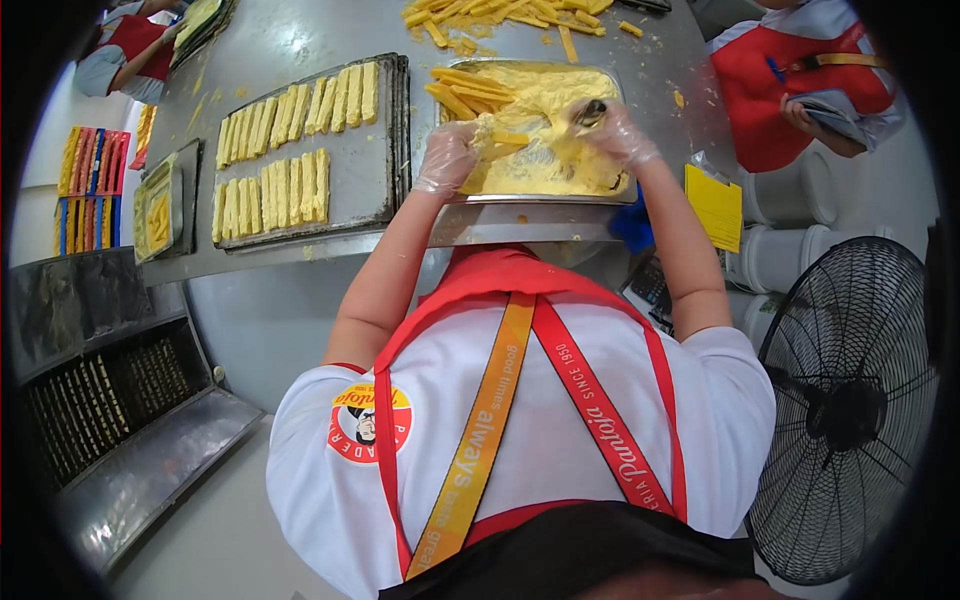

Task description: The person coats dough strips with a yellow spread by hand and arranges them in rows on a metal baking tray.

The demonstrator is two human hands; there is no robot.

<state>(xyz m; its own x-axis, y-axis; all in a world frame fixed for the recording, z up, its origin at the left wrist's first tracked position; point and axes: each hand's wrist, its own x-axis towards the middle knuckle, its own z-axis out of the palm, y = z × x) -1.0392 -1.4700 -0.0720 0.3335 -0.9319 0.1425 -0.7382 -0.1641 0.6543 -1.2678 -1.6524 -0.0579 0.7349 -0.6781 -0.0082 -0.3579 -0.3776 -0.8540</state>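
Note:
A metal tray [545,199] of pale yellow cream [550,85] is in front of me. Several plain yellow sticks [468,92], which look like cut bread or cake, lie in its back left corner. My left hand [446,160], in a clear plastic glove, is closed at the tray's left side on a yellow stick [508,139] with cream around it. My gloved right hand [622,138] is closed over the tray's right part around a dark-handled tool [592,112]. The tool's working end is blurred and I cannot make out its kind.
A dark baking tray [270,165] to the left holds two rows of coated sticks. More plain sticks [510,12] are piled at the back of the metal table [330,30]. A fan [840,410] stands at right. Two people in red aprons work nearby.

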